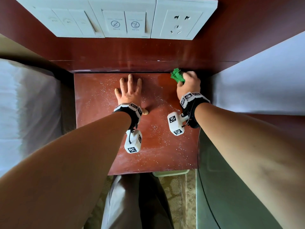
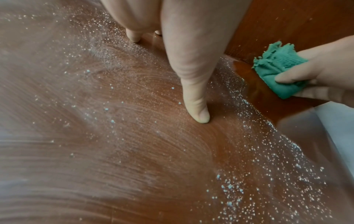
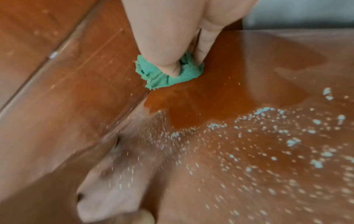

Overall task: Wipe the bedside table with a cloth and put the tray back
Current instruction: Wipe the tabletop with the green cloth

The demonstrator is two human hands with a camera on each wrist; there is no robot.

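Observation:
The red-brown bedside table (image 1: 102,129) is dusted with white powder and crumbs (image 2: 268,174). My right hand (image 1: 188,85) grips a bunched green cloth (image 1: 177,75) (image 2: 277,68) (image 3: 162,77) and presses it onto the table's far right corner, against the back panel. A clean, shiny patch (image 3: 220,103) lies just in front of the cloth. My left hand (image 1: 129,91) lies flat on the table's far middle with fingers spread; its thumb (image 2: 197,112) presses on the wood. No tray shows clearly in any view.
A wooden headboard panel (image 1: 132,53) rises behind the table, with wall switches and a socket (image 1: 179,22) above. White bedding (image 1: 24,104) lies to the left, a white surface (image 1: 255,76) to the right. A pale green edge (image 1: 170,173) peeks out below the table's front.

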